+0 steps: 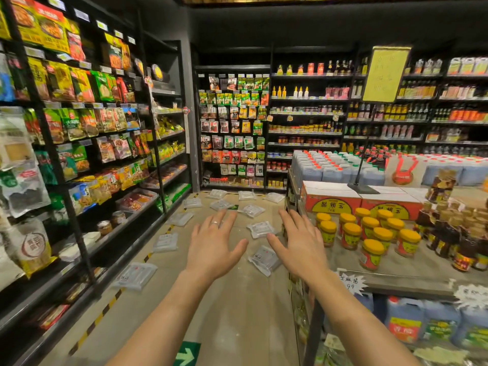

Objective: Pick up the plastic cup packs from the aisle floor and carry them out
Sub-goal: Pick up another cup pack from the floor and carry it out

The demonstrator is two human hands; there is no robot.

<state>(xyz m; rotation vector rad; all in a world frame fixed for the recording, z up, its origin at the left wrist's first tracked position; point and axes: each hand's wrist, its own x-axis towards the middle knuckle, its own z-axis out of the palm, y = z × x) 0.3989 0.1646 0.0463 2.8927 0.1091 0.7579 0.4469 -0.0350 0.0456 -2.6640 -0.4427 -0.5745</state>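
Observation:
Several clear plastic cup packs lie scattered on the beige aisle floor [237,307]. One pack [135,275] lies nearest, at the left by the shelf base. Another pack [264,260] lies between my hands, a third [165,242] further left, and more reach back to the far shelf, such as a pack [250,210]. My left hand [212,245] and my right hand [299,247] are stretched out in front of me, palms down, fingers spread and straight. Both hands are empty and are held above the floor, touching nothing.
Black shelving [79,159] full of snack bags lines the left side, with a yellow-black strip along its base. On the right stands a display table [396,270] with yellow-lidded jars, boxes and jugs. Sauce shelves [303,122] close the aisle's far end. A green arrow sticker [186,355] marks the floor.

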